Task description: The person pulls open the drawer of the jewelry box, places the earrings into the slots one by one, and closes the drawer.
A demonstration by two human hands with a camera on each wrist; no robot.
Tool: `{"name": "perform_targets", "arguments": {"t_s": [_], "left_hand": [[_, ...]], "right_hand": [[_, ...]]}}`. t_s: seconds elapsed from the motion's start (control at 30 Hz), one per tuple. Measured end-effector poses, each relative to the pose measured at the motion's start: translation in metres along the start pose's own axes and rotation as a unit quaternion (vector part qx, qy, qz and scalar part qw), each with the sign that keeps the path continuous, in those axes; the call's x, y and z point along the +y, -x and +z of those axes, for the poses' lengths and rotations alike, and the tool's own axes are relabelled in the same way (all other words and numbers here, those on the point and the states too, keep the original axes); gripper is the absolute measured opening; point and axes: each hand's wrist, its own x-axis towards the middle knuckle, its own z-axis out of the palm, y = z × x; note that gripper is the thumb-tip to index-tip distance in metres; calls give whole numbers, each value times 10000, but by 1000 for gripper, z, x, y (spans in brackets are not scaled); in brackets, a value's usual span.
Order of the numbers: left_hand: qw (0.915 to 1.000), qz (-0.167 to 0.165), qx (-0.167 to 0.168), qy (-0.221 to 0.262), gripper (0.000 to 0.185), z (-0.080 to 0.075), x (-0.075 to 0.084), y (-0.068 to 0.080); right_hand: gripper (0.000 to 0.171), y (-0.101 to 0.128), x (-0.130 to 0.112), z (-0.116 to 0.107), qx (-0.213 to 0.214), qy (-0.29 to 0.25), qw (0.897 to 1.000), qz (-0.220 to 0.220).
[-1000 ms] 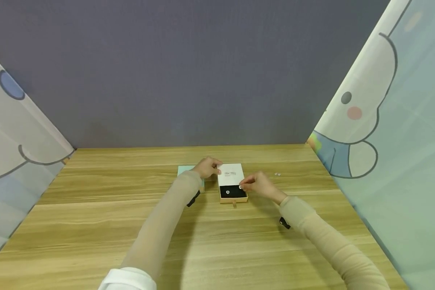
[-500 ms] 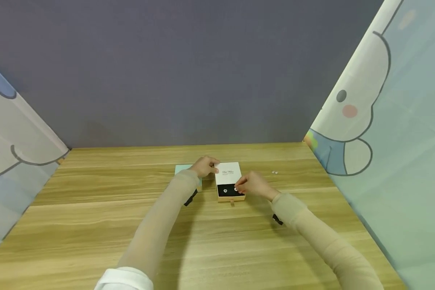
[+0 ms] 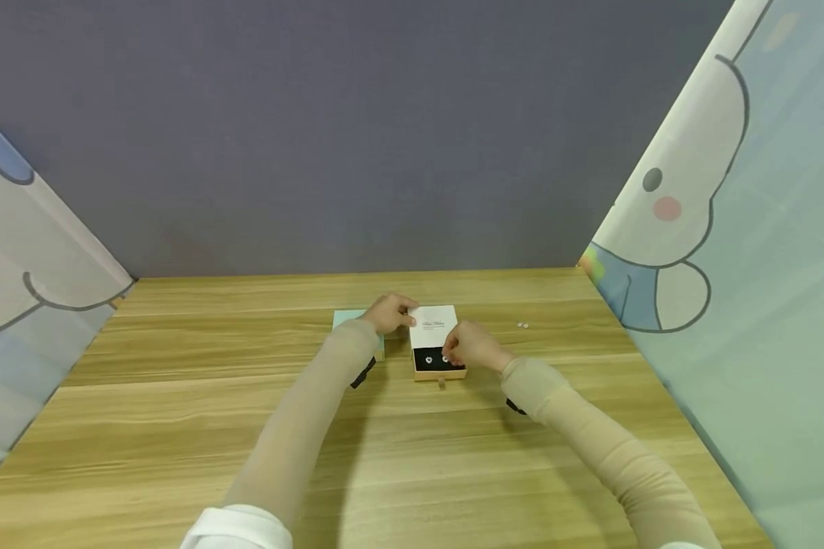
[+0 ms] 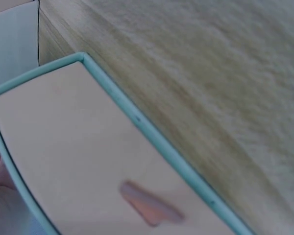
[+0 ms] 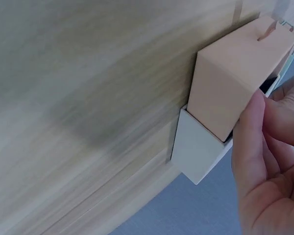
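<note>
The near half of the table carries only the two sleeved forearms, which reach forward from the bottom edge with bare wood on either side of them.

Past the middle of the table lies a small sliding box: a white sleeve with a tan drawer pulled out toward the person, its dark lining showing. Two small earrings sit on that lining. The right hand is at the right side of the open drawer, its fingers curled and its fingertips down at the drawer's edge beside the earrings; whether it pinches one of them cannot be told. The left hand rests on the far left corner of the white sleeve, fingers curved around it, holding the box.

Just left of the box, partly under the left wrist, lies a flat box with a mint-green rim. To the right, well apart from the right hand, two tiny pale bits lie on the wood.

Behind the table stands a grey-blue wall. Cloth panels with cartoon prints close in the left and right sides.
</note>
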Motion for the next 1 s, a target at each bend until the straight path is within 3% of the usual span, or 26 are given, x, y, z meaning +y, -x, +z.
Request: {"name": "perform_targets", "arguments": {"t_s": [0.37, 0.6, 0.83, 1.0], "left_hand": [[10000, -16, 44, 14, 46, -1, -5, -2], [10000, 13, 50, -29, 45, -1, -4, -2], [9999, 62, 145, -39, 45, -2, -4, -2], [10000, 1, 97, -17, 45, 0, -6, -2]], "right_hand": [[10, -2, -4, 6, 102, 130, 9999, 15], [9, 3, -4, 10, 521, 466, 9971, -299], [8, 6, -4, 12, 1122, 1083, 9846, -786], [9, 5, -6, 17, 1142, 1368, 9813, -731]]}}
